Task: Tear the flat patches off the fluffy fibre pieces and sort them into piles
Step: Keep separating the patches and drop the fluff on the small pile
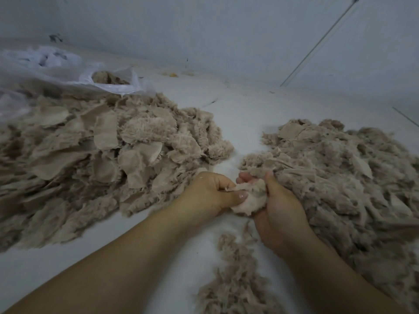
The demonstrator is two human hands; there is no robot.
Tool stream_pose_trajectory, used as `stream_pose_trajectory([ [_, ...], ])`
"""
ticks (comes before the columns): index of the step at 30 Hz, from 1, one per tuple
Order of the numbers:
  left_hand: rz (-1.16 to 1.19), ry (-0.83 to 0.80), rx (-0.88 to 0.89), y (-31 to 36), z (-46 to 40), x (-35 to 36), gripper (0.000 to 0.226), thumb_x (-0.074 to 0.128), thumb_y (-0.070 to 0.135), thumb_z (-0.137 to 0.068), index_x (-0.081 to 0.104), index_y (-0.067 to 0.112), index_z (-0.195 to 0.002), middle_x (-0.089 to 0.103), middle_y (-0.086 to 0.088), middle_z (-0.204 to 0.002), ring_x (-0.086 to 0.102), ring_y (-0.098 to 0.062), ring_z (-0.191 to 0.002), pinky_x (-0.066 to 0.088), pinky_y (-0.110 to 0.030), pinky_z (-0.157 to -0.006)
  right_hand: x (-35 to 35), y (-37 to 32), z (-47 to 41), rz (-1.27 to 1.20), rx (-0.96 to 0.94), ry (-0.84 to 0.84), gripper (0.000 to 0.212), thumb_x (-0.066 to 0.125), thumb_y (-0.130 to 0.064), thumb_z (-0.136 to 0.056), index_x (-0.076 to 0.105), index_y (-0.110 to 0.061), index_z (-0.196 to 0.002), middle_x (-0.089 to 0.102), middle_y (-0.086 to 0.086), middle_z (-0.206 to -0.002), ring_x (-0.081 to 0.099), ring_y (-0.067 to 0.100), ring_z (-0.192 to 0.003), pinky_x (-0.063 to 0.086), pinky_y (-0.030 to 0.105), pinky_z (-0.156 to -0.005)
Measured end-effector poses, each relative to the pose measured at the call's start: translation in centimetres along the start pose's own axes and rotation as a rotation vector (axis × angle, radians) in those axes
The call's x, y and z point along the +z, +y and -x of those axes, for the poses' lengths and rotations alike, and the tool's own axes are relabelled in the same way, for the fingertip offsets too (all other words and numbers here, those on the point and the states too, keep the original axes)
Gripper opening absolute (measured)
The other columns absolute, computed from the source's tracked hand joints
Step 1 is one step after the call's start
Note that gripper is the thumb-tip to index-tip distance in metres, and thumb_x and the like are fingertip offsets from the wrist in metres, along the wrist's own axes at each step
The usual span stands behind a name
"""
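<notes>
Both hands meet low in the middle of the head view around one beige fluffy fibre piece (pixel 250 200). My left hand (pixel 210 193) pinches its left edge between thumb and curled fingers. My right hand (pixel 275 207) cups and grips the piece from the right, thumb up over its top. A big heap of fluffy pieces with flat woven patches (pixel 95 159) lies on the left. Another heap of fibre pieces and patches (pixel 340 177) spreads on the right, touching my right hand. A smaller strip of loose fluff (pixel 235 275) lies below my hands.
The heaps lie on a white surface (pixel 238 114). A clear plastic bag (pixel 108 80) with more beige fibre sits at the back left. A pale wall (pixel 226 30) rises behind. A thin rod (pixel 317 44) leans at the back right.
</notes>
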State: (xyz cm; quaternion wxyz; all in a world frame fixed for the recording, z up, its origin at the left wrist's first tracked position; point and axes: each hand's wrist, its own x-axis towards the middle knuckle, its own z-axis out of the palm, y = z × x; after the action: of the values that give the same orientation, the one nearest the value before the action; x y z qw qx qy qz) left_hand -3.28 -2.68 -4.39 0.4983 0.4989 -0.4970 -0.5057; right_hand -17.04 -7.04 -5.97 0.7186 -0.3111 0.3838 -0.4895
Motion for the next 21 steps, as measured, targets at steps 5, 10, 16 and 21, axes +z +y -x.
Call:
stream_pose_trajectory([
  [5,0.424,0.338,0.300,1.3,-1.2,-1.3,0.030,0.051,-0.003,-0.096,0.049,0.011,-0.122,0.070,-0.009,-0.090,0.064,-0.023,-0.065,0.047,-0.027,-0.049,0.0,-0.1,-0.1,-0.117,-0.068,0.050,0.054,0.032,-0.041,-0.108,0.066,0.001,-0.105,0.072,0.018,-0.111,0.069,0.024,-0.107,0.052,0.036,-0.097],
  [10,-0.479,0.287,0.218,-0.9,-1.0,0.2,0.040,0.072,0.011,-0.085,0.057,0.018,-0.121,0.056,0.000,-0.103,0.059,-0.024,-0.088,0.054,-0.035,-0.076,0.0,-0.4,0.4,-0.160,-0.034,0.033,0.055,0.033,-0.042,-0.107,0.066,0.001,-0.108,0.075,0.015,-0.110,0.070,0.022,-0.108,0.054,0.032,-0.089],
  [16,-0.992,0.150,0.337,-1.2,-1.4,1.5,0.014,0.059,0.014,-0.091,0.069,0.005,-0.088,0.057,-0.010,-0.088,0.053,-0.026,-0.090,0.042,-0.039,-0.080,0.3,-0.7,0.8,-0.173,-0.025,0.034,0.052,0.035,-0.043,-0.106,0.064,-0.001,-0.118,0.071,0.015,-0.120,0.067,0.022,-0.114,0.052,0.033,-0.092],
  [21,-0.971,0.170,0.282,-0.8,-0.5,0.8,0.012,0.056,0.012,-0.093,0.067,0.008,-0.090,0.063,-0.012,-0.095,0.056,-0.028,-0.091,0.044,-0.041,-0.079,0.5,-0.6,0.6,-0.146,-0.032,0.079,0.054,0.032,-0.041,-0.108,0.049,0.000,-0.139,0.055,0.015,-0.140,0.054,0.024,-0.122,0.043,0.033,-0.103],
])
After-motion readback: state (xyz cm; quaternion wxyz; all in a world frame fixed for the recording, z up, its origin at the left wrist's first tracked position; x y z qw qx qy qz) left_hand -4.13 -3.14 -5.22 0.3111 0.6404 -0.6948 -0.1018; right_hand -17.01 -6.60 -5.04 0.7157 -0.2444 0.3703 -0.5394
